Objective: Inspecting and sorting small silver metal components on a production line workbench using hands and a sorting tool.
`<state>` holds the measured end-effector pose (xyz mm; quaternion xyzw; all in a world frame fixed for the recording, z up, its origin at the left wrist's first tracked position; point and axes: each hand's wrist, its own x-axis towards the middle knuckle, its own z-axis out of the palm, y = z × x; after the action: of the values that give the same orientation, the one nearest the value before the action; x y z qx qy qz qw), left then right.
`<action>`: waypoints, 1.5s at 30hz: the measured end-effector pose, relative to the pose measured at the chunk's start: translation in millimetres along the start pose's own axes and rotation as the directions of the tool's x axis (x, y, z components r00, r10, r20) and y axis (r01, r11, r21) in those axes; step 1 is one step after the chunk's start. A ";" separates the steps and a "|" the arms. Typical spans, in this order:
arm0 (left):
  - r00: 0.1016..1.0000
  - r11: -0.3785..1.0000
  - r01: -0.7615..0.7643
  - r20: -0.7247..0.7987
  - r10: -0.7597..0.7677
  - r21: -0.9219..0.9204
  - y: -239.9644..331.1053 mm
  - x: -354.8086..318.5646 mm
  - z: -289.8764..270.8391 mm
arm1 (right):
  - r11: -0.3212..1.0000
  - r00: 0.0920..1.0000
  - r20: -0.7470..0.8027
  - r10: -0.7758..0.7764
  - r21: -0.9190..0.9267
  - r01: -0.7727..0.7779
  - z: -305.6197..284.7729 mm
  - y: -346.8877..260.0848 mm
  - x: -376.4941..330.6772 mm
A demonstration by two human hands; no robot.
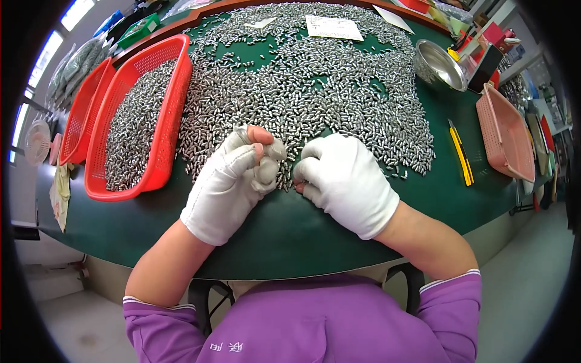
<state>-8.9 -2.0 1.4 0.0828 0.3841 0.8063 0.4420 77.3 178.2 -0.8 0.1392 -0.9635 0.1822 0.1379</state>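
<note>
Small silvery metal parts, short and rounded, lie in a broad loose layer over the green tabletop. At the layer's near edge both my hands work in white gloves with some fingertips bare. My left hand is closed, its thumb and forefinger pinched together and the other fingers curled; whatever sits in them is hidden. Just across a narrow strip of parts, my right hand faces palm down, fingers bent and drawn together at the tips. Its fingertips reach the parts, but I cannot make out what they grip.
A red basket full of the same parts stands at left, beside another red basket. On the right are a metal bowl, a yellow utility knife and a pink basket. A paper sheet lies atop the far parts.
</note>
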 end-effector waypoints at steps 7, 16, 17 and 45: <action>0.989 0.872 0.136 -0.117 -0.091 0.471 9.6 -8.5 22.8 | 0.986 0.945 -0.322 -0.061 0.125 0.107 -17.0 3.9 5.5; 0.968 0.864 0.236 -0.026 -0.251 0.445 9.2 -8.5 16.9 | 0.944 0.935 -0.344 -0.088 0.270 0.188 -20.2 5.0 5.5; 0.969 0.898 0.232 -0.010 -0.247 0.373 8.4 -7.9 15.7 | 0.944 0.928 -0.362 -0.089 0.266 0.194 -20.7 5.6 5.7; 0.828 0.712 -0.381 -0.125 0.547 0.590 29.8 -9.7 11.8 | 0.974 0.904 -0.422 -0.062 0.174 0.148 -13.2 13.5 6.8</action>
<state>-16.9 -12.4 32.2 0.1796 0.6225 0.7524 0.1193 69.6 194.0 9.0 0.1626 -0.8798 0.2968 0.3338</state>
